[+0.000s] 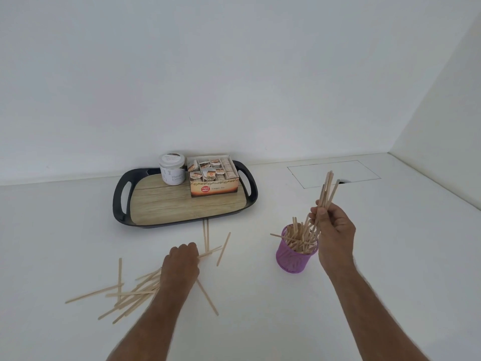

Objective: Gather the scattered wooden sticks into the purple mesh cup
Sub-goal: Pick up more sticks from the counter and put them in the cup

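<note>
1. Your right hand (335, 227) is right of centre in the frame, fingers and thumb curled round a small bundle of sticks (326, 194). The bundle tilts up and to the right, its upper ends fanning out above your knuckles.
2. The lower ends of that bundle pass down by the cup's (295, 256) right rim, just left of your hand. You cannot tell whether they touch the rim.
3. The cup stands upright on the white table (390, 282), lower right of centre. It already holds many sticks standing at mixed angles, and one lies across the rim, poking out to the left.
4. Your left hand (182, 264) is lower left of centre, knuckles up, fingers curled down onto the table over loose sticks. A stick or two pokes out to the right from under the fingers, so the hand seems to grip them, though the fingertips themselves are hidden.
5. A pile of loose sticks (125, 295) lies criss-crossed at the lower left of the frame, partly under your left wrist. One more runs from under the wrist toward the lower centre.
6. A few more loose ones (207, 235) lie just above and right of your left hand, near the tray's front edge.
7. The tray (119, 201) sits above centre-left, dark rim with a wood-look base. On its far side stand a white jar (171, 173) and, touching it on the right, an open tea box (213, 181).
</note>
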